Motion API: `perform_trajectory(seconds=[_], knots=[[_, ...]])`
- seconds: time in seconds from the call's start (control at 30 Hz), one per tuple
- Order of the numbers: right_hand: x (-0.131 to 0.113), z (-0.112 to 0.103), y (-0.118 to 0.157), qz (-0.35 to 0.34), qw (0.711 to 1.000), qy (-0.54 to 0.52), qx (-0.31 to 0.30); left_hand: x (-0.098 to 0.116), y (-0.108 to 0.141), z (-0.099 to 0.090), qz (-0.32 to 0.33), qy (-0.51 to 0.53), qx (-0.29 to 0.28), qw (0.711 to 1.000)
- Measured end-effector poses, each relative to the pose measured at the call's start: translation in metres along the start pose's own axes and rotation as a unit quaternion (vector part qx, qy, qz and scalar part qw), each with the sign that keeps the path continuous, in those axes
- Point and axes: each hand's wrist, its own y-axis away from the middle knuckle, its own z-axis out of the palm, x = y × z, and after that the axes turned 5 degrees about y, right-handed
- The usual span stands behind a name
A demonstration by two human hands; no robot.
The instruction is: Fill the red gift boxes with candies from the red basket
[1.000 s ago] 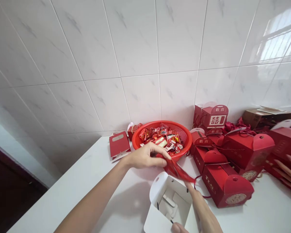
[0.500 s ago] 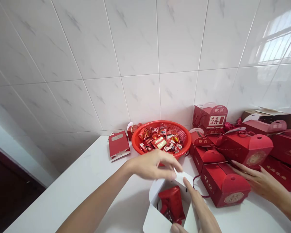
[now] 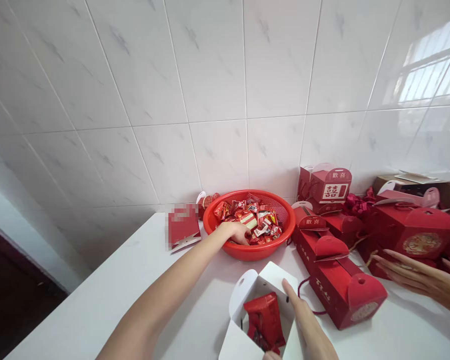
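My left hand (image 3: 241, 233) reaches over the near rim of a red plastic basket (image 3: 243, 254). Its fingers curl down among small wrapped candies (image 3: 264, 226), and their tips are hidden. Below the basket, my right hand (image 3: 302, 320) grips the right wall of an opened gift box (image 3: 230, 337), white inside, its thumb over the edge. A red packet (image 3: 264, 315) and smaller red wrapped pieces lie in the box. A dark red cord (image 3: 311, 305) loops out on the box's right side.
Red gift boxes (image 3: 345, 285) crowd the right side of the white table (image 3: 135, 285). Another person's hand (image 3: 416, 275) is against a large red box (image 3: 416, 232) there. A flat red carton (image 3: 183, 225) lies left of the basket. A tiled wall (image 3: 217, 150) stands behind.
My left hand has moved from above the opened box up into the candy basket. My right hand stays on the box. The other person has shifted a red box to the right.
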Motion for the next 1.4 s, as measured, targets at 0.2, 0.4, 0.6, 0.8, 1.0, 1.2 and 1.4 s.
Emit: perform_trajectory(seconds=[0.2, 0.4, 0.6, 0.8, 1.0, 1.2, 1.4], knots=[[-0.004, 0.002, 0.003, -0.037, 0.998, -0.023, 0.050, -0.008, 0.004, 0.001, -0.029, 0.078, 0.003, 0.997], [-0.004, 0.005, 0.002, -0.069, 0.993, -0.012, 0.095, -0.009, 0.013, -0.002, 0.008, 0.226, 0.084, 0.970], [-0.008, -0.001, 0.004, -0.032, 0.999, -0.003, 0.044, -0.012, 0.016, -0.003, 0.028, 0.335, 0.081, 0.938], [-0.018, -0.005, 0.008, 0.005, 0.999, 0.004, -0.041, -0.006, 0.020, -0.005, 0.032, 0.461, 0.053, 0.885], [-0.019, -0.009, 0.007, 0.033, 0.996, -0.002, -0.088, -0.006, 0.022, -0.006, 0.006, 0.528, 0.062, 0.847], [-0.016, -0.006, 0.006, 0.066, 0.990, -0.015, -0.126, -0.005, 0.027, -0.005, 0.022, 0.532, 0.086, 0.842], [-0.025, -0.015, 0.001, 0.092, 0.982, -0.032, -0.165, 0.005, 0.068, -0.007, 0.116, 0.497, 0.082, 0.856]])
